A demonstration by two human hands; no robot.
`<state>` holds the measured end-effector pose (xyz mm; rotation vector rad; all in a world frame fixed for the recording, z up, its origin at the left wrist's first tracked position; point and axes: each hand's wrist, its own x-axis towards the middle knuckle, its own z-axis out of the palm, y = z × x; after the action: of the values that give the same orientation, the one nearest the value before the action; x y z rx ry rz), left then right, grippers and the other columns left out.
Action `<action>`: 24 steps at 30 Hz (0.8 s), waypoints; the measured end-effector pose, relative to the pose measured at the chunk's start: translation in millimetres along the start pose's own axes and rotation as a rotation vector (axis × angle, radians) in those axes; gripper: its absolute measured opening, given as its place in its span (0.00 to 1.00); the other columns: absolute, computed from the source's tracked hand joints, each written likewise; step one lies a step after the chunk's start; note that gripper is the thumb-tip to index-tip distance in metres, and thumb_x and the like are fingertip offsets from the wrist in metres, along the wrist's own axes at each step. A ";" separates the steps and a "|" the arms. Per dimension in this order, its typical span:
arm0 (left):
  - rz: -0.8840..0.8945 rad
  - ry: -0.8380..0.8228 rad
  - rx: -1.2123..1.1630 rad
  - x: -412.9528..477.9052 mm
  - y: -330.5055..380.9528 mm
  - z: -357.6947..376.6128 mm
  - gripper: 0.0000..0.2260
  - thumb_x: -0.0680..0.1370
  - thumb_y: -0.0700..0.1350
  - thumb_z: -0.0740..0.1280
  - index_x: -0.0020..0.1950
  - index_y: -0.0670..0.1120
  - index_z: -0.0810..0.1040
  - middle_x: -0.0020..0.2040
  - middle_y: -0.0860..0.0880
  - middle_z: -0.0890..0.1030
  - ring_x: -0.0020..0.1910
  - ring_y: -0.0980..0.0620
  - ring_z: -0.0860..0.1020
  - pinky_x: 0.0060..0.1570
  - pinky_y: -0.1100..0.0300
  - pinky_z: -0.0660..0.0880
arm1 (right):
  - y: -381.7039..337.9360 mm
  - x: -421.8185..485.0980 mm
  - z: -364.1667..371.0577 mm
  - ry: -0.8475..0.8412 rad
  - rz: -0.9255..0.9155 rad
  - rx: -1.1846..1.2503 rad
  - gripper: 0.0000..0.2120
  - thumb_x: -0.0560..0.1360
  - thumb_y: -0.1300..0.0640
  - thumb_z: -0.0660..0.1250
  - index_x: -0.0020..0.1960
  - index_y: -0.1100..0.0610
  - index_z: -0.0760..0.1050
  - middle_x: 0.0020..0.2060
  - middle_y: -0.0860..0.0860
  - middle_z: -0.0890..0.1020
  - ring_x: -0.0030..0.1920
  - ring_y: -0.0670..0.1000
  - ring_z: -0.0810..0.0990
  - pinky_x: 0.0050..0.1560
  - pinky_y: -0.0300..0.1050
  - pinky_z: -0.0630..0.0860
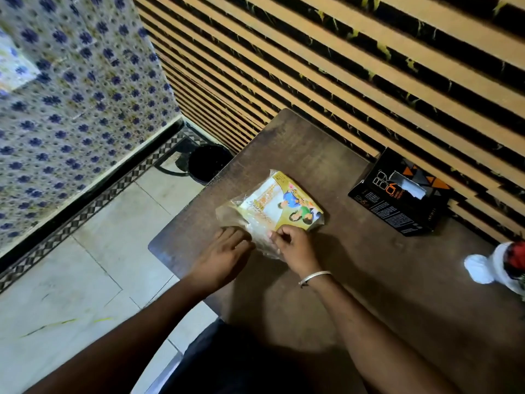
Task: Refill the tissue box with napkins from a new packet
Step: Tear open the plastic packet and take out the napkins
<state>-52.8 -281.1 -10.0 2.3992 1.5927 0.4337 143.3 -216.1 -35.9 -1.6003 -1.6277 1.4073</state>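
Observation:
A napkin packet (279, 204) in clear plastic with a yellow printed label lies flat on the brown table (369, 280). My left hand (224, 253) rests at the packet's near left corner, fingers on the loose plastic. My right hand (294, 245), a silver bangle on its wrist, pinches the plastic at the packet's near edge. The black tissue box (397, 200) with orange triangles stands to the right against the slatted wall, a white tissue poking from its top slot.
A black bin (208, 163) stands on the tiled floor beyond the table's far left corner. A white and red object (505, 265) sits at the table's right edge. The striped slatted wall (341, 66) runs behind the table.

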 end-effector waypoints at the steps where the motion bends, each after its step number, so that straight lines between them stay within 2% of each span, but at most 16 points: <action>1: -0.004 -0.059 0.034 0.9 1.5 1.6 0.07 0.79 0.43 0.66 0.51 0.44 0.82 0.49 0.45 0.81 0.51 0.43 0.78 0.52 0.49 0.74 | -1.6 0.0 -1.6 0.035 -0.028 -0.007 0.21 0.74 0.47 0.68 0.32 0.61 0.69 0.28 0.59 0.76 0.33 0.48 0.70 0.38 0.51 0.73; 4: -0.153 -0.393 0.197 7.7 12.0 -5.7 0.11 0.77 0.40 0.61 0.54 0.45 0.81 0.49 0.45 0.82 0.54 0.43 0.77 0.56 0.51 0.72 | -11.5 -3.3 -8.5 0.124 -0.120 -0.057 0.18 0.77 0.53 0.68 0.31 0.55 0.67 0.26 0.49 0.73 0.30 0.42 0.67 0.35 0.42 0.68; 5: -0.191 -0.419 0.229 10.8 16.2 -8.9 0.12 0.77 0.39 0.60 0.54 0.44 0.81 0.50 0.44 0.82 0.55 0.43 0.76 0.56 0.51 0.72 | -13.5 -4.6 -10.0 0.153 -0.156 -0.089 0.17 0.77 0.55 0.68 0.32 0.53 0.68 0.26 0.46 0.72 0.30 0.42 0.67 0.35 0.40 0.67; 6: -0.201 -0.375 0.226 15.3 21.3 -13.9 0.11 0.77 0.39 0.59 0.52 0.44 0.80 0.49 0.43 0.81 0.53 0.43 0.76 0.54 0.51 0.72 | -13.9 -5.9 -11.0 0.180 -0.182 -0.118 0.15 0.77 0.56 0.68 0.34 0.53 0.69 0.28 0.45 0.72 0.31 0.43 0.69 0.36 0.40 0.69; 9: -0.102 -0.082 0.070 29.8 32.2 -24.5 0.09 0.71 0.39 0.60 0.46 0.43 0.77 0.45 0.43 0.78 0.48 0.43 0.74 0.50 0.51 0.73 | -13.3 -9.4 -10.7 0.197 -0.243 -0.173 0.11 0.77 0.55 0.68 0.38 0.56 0.71 0.33 0.48 0.75 0.35 0.49 0.72 0.39 0.46 0.72; 10: -0.072 -0.069 0.021 34.8 32.4 -23.7 0.11 0.69 0.40 0.59 0.48 0.43 0.77 0.47 0.44 0.78 0.49 0.43 0.74 0.51 0.52 0.73 | -13.6 -10.5 -9.6 0.193 -0.251 -0.183 0.11 0.77 0.55 0.67 0.38 0.56 0.72 0.33 0.48 0.75 0.35 0.50 0.72 0.39 0.47 0.72; 13: -0.045 -0.263 0.079 40.6 26.3 -14.9 0.18 0.68 0.46 0.56 0.51 0.44 0.79 0.48 0.45 0.80 0.53 0.43 0.75 0.56 0.51 0.71 | -16.9 -14.0 -9.6 0.216 -0.244 -0.182 0.10 0.77 0.57 0.67 0.39 0.57 0.72 0.33 0.49 0.76 0.35 0.50 0.72 0.40 0.49 0.73; 16: -0.063 -0.334 0.197 31.0 23.8 -8.5 0.17 0.71 0.50 0.55 0.45 0.46 0.81 0.40 0.46 0.81 0.50 0.42 0.76 0.54 0.50 0.70 | -20.0 -16.9 -11.6 0.259 -0.261 -0.220 0.11 0.77 0.54 0.65 0.38 0.57 0.71 0.34 0.49 0.76 0.36 0.51 0.73 0.40 0.49 0.73; 18: -0.081 -0.418 0.291 25.5 32.5 -15.8 0.15 0.73 0.48 0.55 0.43 0.46 0.81 0.39 0.46 0.82 0.51 0.43 0.76 0.55 0.49 0.68 | -20.2 -17.9 -11.5 0.268 -0.261 -0.239 0.11 0.78 0.53 0.64 0.38 0.56 0.71 0.34 0.49 0.76 0.36 0.52 0.73 0.40 0.50 0.73; 20: -0.177 -0.604 0.350 21.9 37.6 -19.8 0.13 0.75 0.44 0.58 0.48 0.44 0.82 0.44 0.45 0.84 0.54 0.44 0.77 0.57 0.50 0.70 | -19.8 -19.4 -11.4 0.265 -0.261 -0.231 0.12 0.78 0.53 0.64 0.38 0.56 0.71 0.34 0.49 0.75 0.36 0.51 0.72 0.39 0.49 0.73; 21: -0.269 -0.695 0.293 22.2 38.4 -22.1 0.12 0.76 0.43 0.59 0.48 0.43 0.82 0.45 0.44 0.84 0.52 0.45 0.80 0.53 0.52 0.75 | -19.5 -19.8 -11.5 0.258 -0.265 -0.228 0.12 0.78 0.53 0.65 0.38 0.56 0.71 0.34 0.48 0.75 0.36 0.50 0.72 0.39 0.47 0.72; 22: -0.340 -0.707 0.192 22.8 38.9 -25.1 0.10 0.76 0.41 0.60 0.45 0.43 0.82 0.43 0.44 0.83 0.47 0.45 0.82 0.47 0.54 0.78 | -19.6 -20.9 -12.1 0.247 -0.274 -0.230 0.12 0.78 0.53 0.66 0.38 0.56 0.71 0.33 0.47 0.75 0.35 0.49 0.72 0.38 0.44 0.71; 23: -0.379 -0.620 0.079 24.6 38.4 -26.7 0.10 0.75 0.40 0.60 0.40 0.43 0.80 0.39 0.44 0.82 0.42 0.46 0.83 0.40 0.56 0.79 | -19.3 -22.0 -12.6 0.230 -0.284 -0.232 0.12 0.78 0.54 0.67 0.38 0.56 0.72 0.33 0.46 0.75 0.35 0.47 0.72 0.38 0.41 0.70; 24: -0.380 -0.462 -0.028 26.7 36.3 -25.0 0.10 0.75 0.39 0.60 0.37 0.44 0.78 0.36 0.45 0.81 0.38 0.47 0.81 0.37 0.57 0.76 | -18.8 -22.7 -12.4 0.213 -0.291 -0.233 0.12 0.77 0.54 0.67 0.38 0.56 0.72 0.33 0.46 0.76 0.35 0.47 0.73 0.37 0.39 0.69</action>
<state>-21.2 -269.7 29.0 1.9179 1.7346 -0.1587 150.5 -229.0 -7.5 -1.4998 -1.8564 0.8969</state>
